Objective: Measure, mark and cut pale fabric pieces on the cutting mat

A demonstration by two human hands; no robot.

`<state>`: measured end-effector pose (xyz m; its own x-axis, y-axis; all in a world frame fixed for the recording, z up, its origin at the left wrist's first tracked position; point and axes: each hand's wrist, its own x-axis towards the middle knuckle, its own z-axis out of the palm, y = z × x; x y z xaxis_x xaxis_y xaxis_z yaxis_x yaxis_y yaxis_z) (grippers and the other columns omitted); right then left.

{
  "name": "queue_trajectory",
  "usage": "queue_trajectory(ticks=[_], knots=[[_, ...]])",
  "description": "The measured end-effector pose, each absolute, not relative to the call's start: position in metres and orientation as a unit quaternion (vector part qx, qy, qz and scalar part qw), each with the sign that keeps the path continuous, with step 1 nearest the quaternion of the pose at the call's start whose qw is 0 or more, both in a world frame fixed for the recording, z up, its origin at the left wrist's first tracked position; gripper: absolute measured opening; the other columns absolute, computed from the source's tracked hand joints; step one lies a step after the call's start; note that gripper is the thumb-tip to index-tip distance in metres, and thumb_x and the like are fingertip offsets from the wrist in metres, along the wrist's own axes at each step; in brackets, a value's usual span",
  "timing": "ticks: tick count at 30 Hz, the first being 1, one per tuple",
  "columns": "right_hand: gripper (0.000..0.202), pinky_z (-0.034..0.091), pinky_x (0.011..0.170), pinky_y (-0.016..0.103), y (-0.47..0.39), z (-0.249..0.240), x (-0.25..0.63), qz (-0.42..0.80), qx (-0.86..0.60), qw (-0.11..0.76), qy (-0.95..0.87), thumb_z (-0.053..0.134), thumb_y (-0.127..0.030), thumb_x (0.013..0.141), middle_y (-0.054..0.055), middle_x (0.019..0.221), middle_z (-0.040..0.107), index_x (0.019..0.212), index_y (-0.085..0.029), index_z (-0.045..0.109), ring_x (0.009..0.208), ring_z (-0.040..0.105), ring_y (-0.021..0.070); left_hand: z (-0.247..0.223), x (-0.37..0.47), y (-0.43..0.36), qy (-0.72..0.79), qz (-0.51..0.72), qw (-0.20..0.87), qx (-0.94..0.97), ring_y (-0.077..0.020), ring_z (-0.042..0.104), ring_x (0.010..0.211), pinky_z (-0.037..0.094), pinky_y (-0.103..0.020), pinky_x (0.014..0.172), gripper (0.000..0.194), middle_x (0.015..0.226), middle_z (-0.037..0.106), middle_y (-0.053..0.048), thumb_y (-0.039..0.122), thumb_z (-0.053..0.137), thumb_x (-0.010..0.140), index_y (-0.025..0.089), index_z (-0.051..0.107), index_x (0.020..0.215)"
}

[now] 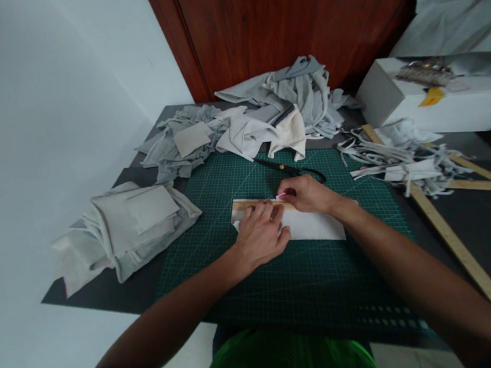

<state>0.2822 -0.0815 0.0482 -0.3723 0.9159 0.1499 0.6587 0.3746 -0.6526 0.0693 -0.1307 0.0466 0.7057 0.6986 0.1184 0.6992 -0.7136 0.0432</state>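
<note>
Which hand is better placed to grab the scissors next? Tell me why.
Probably the right hand: nearer the scissors, though holding a small pink item. The left hand rests on the wooden strip, farther away.

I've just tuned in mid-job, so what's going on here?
The person's left hand lies over a wooden ruler on a white piece, on the green cutting mat. The right hand pinches a small pinkish object at the ruler's far edge. Black scissors lie just beyond.
</note>
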Motion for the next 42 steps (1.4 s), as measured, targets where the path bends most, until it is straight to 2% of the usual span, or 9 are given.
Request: queue_trajectory(ticks=[4,7,9,19,24,31,35,39,42], knots=[[0.01,0.044,0.066,0.028,-0.09,0.05,0.306,0.246,-0.517,0.239,-0.785,0.067,-0.017,0.088,0.002,0.075,0.074,0.083,-0.021,0.075,0.068,0.066,0.0163,0.045,0.077,-0.128,-0.38,-0.074,-0.037,-0.921,-0.034,0.051,0.135,0.042,-0.049,0.115,0.05,0.141,0.061,-0.02,0.041,0.042,0.104,0.007,0.064,0.134],[0.01,0.044,0.066,0.028,-0.096,0.051,0.322,0.239,-0.525,0.233,-0.783,0.067,-0.017,0.087,0.002,0.075,0.075,0.082,-0.021,0.075,0.068,0.066,0.0164,0.038,0.082,-0.126,-0.349,-0.093,-0.075,-0.93,-0.0318,0.047,0.144,0.037,-0.043,0.122,0.054,0.147,0.058,-0.022,0.038,0.04,0.105,-0.001,0.06,0.137],[0.01,0.044,0.067,0.028,-0.097,0.05,0.322,0.232,-0.528,0.238,-0.781,0.067,-0.017,0.087,0.001,0.075,0.074,0.082,-0.021,0.075,0.067,0.066,0.0162,0.033,0.084,-0.126,-0.34,-0.094,-0.088,-0.932,-0.0328,0.047,0.145,0.036,-0.045,0.124,0.057,0.148,0.057,-0.025,0.039,0.04,0.104,-0.003,0.056,0.14],[0.011,0.043,0.065,0.026,-0.102,0.046,0.33,0.228,-0.53,0.245,-0.78,0.066,-0.017,0.09,0.0,0.077,0.074,0.084,-0.021,0.075,0.068,0.066,0.0151,0.04,0.099,-0.135,-0.371,-0.096,-0.058,-0.922,-0.0389,0.05,0.13,0.042,-0.056,0.11,0.059,0.138,0.058,-0.021,0.046,0.05,0.099,0.011,0.053,0.147],[0.012,0.046,0.069,0.027,-0.108,0.05,0.341,0.21,-0.55,0.241,-0.772,0.065,-0.016,0.089,0.001,0.081,0.077,0.086,-0.021,0.075,0.073,0.069,0.0163,0.04,0.104,-0.134,-0.372,-0.094,-0.063,-0.921,-0.0374,0.05,0.128,0.042,-0.054,0.109,0.053,0.135,0.058,-0.02,0.042,0.049,0.1,0.01,0.057,0.141],[0.012,0.046,0.071,0.026,-0.094,0.039,0.307,0.209,-0.506,0.274,-0.791,0.065,-0.014,0.09,0.003,0.083,0.076,0.086,-0.019,0.075,0.076,0.069,0.0161,0.036,0.113,-0.136,-0.354,-0.099,-0.09,-0.926,-0.0345,0.05,0.134,0.039,-0.046,0.116,0.06,0.143,0.057,-0.023,0.039,0.049,0.099,-0.001,0.053,0.143],[0.012,0.045,0.07,0.027,-0.102,0.044,0.328,0.21,-0.526,0.247,-0.787,0.065,-0.017,0.091,0.003,0.083,0.077,0.087,-0.02,0.076,0.075,0.069,0.0162,0.035,0.114,-0.137,-0.35,-0.105,-0.07,-0.928,-0.0354,0.051,0.131,0.041,-0.05,0.112,0.058,0.14,0.059,-0.022,0.045,0.048,0.099,0.003,0.057,0.14],[0.012,0.046,0.068,0.027,-0.115,0.052,0.359,0.205,-0.561,0.217,-0.772,0.065,-0.018,0.088,0.002,0.082,0.078,0.085,-0.021,0.076,0.074,0.07,0.017,0.037,0.116,-0.14,-0.348,-0.102,-0.049,-0.93,-0.0365,0.049,0.13,0.043,-0.053,0.109,0.059,0.14,0.058,-0.019,0.046,0.051,0.098,0.012,0.054,0.146],[0.013,0.048,0.07,0.027,-0.117,0.051,0.362,0.195,-0.566,0.227,-0.768,0.064,-0.019,0.088,0.002,0.085,0.079,0.087,-0.021,0.077,0.075,0.07,0.0175,0.039,0.119,-0.14,-0.354,-0.096,-0.044,-0.929,-0.0368,0.05,0.128,0.043,-0.054,0.107,0.057,0.137,0.058,-0.019,0.046,0.049,0.099,0.013,0.055,0.145]])
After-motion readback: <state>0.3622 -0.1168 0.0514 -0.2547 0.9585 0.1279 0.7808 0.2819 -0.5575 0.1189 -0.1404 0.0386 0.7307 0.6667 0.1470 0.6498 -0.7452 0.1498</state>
